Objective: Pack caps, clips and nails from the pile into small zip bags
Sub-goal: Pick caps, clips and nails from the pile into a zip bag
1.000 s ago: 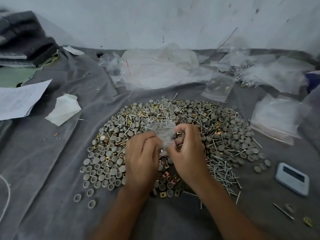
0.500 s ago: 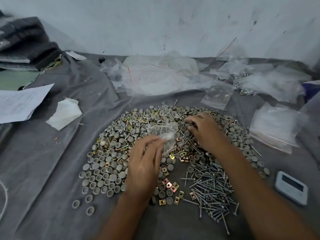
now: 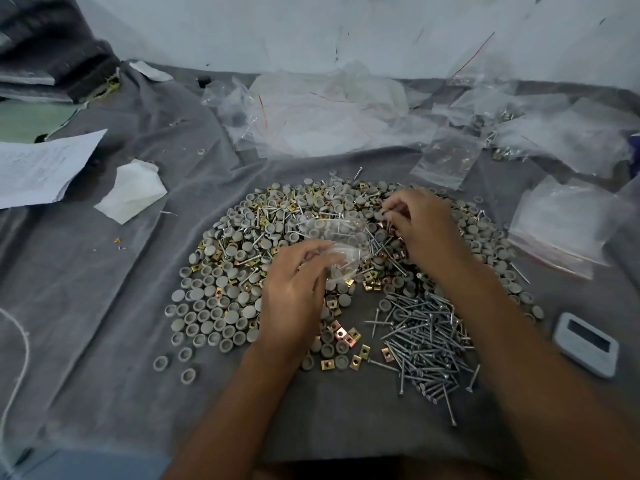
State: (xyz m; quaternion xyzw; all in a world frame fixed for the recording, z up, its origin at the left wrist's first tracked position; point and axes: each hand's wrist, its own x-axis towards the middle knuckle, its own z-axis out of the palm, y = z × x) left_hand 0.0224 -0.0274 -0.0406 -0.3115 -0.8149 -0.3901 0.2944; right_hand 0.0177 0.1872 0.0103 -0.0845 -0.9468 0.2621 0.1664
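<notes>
Left hand (image 3: 294, 292) gripped the small zip bag (image 3: 341, 244) above the pile (image 3: 242, 271). Right hand (image 3: 420, 226) pinched something tiny over the pile; couldn't tell what.

Pile of caps, clips and nails (image 3: 311, 258) lies centre frame on the cloth (image 3: 104, 306). Loose nails (image 3: 426, 348) lie at its lower right. Left hand (image 3: 294, 299) holds a small bag (image 3: 341, 244) over the pile's middle; right hand (image 3: 422, 230) is just right of it. Papers (image 3: 38, 168) lie at the left edge, empty bags (image 3: 329, 112) behind the pile, a small device (image 3: 585, 344) at lower right
</notes>
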